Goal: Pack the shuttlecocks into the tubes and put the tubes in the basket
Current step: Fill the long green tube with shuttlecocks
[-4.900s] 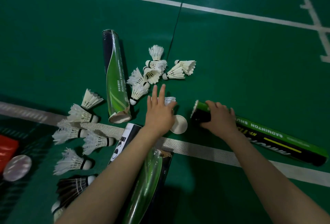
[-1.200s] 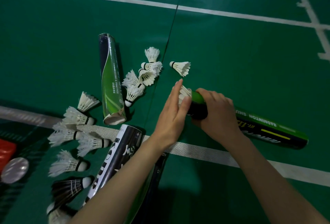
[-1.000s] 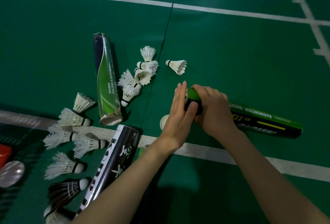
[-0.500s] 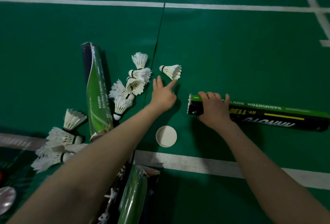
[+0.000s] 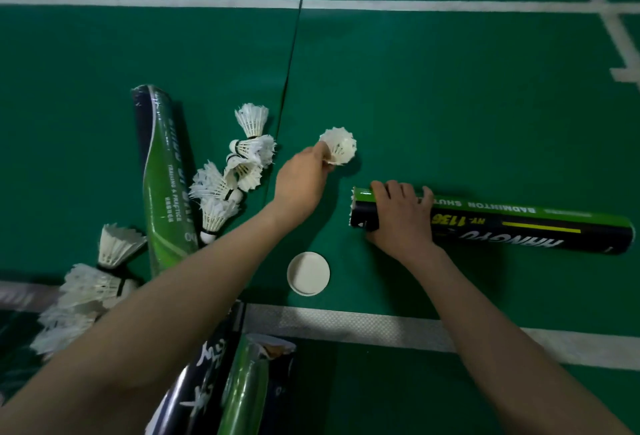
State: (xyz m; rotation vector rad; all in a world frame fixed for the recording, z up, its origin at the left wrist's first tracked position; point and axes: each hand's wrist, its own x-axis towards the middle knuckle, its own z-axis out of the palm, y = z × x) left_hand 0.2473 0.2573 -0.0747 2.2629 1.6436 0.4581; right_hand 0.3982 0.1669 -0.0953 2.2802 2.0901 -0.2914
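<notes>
My left hand (image 5: 302,182) pinches a white shuttlecock (image 5: 340,146) by its cork end, feathers pointing away, just above the green floor. My right hand (image 5: 401,218) grips a green and black tube (image 5: 519,223) near its open left end, where white feathers show at the mouth. This tube lies on the floor pointing right. Its white cap (image 5: 308,273) lies loose on the floor between my arms. A cluster of several white shuttlecocks (image 5: 239,164) lies left of my left hand.
A green tube (image 5: 164,174) lies left of the cluster. More shuttlecocks (image 5: 93,282) are scattered at the lower left. Two further tubes (image 5: 221,386) lie under my left forearm. White court lines (image 5: 346,327) cross the floor. No basket is in view.
My left hand pressed a shuttlecock into the tube's mouth, then reached to the lone shuttlecock on the floor and now has picked it up. My right hand stays on the tube.
</notes>
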